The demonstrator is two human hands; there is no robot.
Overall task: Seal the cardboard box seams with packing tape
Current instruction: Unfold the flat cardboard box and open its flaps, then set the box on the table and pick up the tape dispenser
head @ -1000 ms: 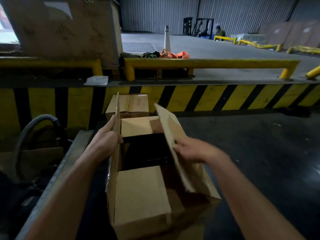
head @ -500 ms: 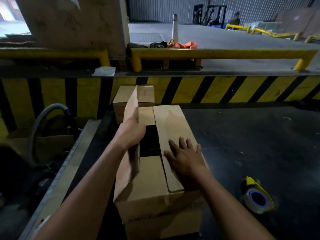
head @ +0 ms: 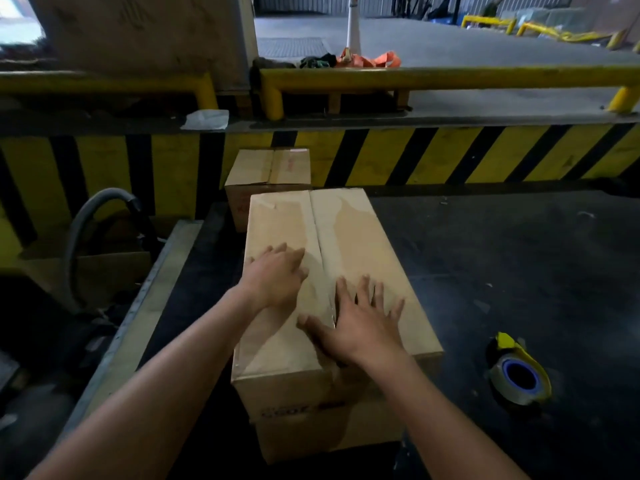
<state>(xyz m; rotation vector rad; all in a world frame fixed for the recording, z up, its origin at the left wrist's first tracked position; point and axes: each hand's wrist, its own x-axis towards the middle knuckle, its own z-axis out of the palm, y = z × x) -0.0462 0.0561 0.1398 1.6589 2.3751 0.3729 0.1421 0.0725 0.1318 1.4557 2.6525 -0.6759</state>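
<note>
A brown cardboard box [head: 349, 233] stands on the dark floor in front of me, its two long top flaps folded down and meeting in a centre seam. My left hand [head: 277, 275] lies flat on the left flap, fingers apart. My right hand [head: 356, 323] presses flat on the right flap with its thumb across the seam. A roll of clear packing tape with a blue core in a yellow dispenser [head: 519, 375] lies on the floor to the right of the box, apart from both hands.
A second, smaller cardboard box [head: 270, 168] stands just behind the first, against a yellow-and-black striped dock wall [head: 450, 154]. A metal edge [head: 145, 306] and a grey hose [head: 86, 223] are on the left. Yellow railings [head: 415, 77] run above.
The left flap, held upright by my left hand, has been folded down flat. Both hands now rest on the closed flaps. The view has tilted down, so the tape roll shows higher.
</note>
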